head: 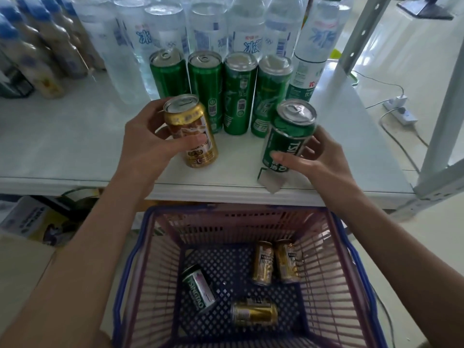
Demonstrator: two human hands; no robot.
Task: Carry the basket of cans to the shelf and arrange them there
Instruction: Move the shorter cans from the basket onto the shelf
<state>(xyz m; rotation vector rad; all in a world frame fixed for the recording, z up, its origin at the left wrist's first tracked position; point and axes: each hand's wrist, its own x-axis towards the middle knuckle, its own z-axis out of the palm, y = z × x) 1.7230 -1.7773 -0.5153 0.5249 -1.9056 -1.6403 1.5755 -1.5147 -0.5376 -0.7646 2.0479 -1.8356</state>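
Observation:
My left hand (148, 144) grips a gold can (190, 129), tilted, its base on the white shelf (62, 146). My right hand (316, 159) holds a green-and-white can (286, 144), also tilted, near the shelf's front edge. Behind them several tall green cans (239, 94) stand upright in a row. Below the shelf sits the purple basket with a blue rim (351, 259). Lying in it are three gold cans (262, 262), (286, 264), (253, 313) and one green can (199, 288).
Clear water bottles (160, 38) crowd the back of the shelf, with brownish bottles (50, 46) at the far left. A grey shelf upright (442, 116) rises on the right. A power strip and cables (399, 109) lie on the floor beyond it. Boxes (32, 217) sit under the shelf at left.

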